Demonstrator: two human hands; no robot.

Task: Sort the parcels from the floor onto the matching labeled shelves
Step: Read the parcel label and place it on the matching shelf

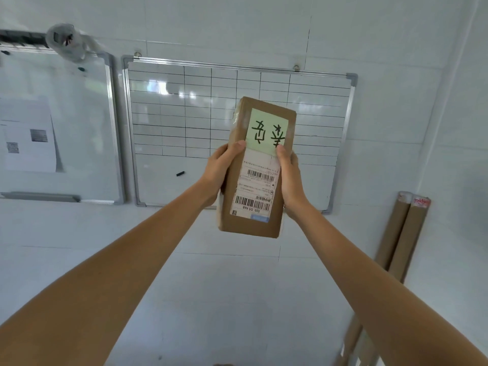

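I hold a long brown cardboard parcel (257,167) up in front of me with both arms stretched out. A pale green note with black handwritten characters is stuck on its upper part, upside down to me. Below it is a white shipping label with barcodes. My left hand (220,170) grips the parcel's left side, thumb on the front. My right hand (290,178) grips its right side, thumb resting on the green note's lower edge. No shelves or floor parcels are in view.
Behind the parcel hangs a whiteboard (184,114) with a drawn grid on a white tiled wall. A second whiteboard (87,128) with a paper sheet hangs at the left. Brown cardboard tubes (404,233) lean in the right corner.
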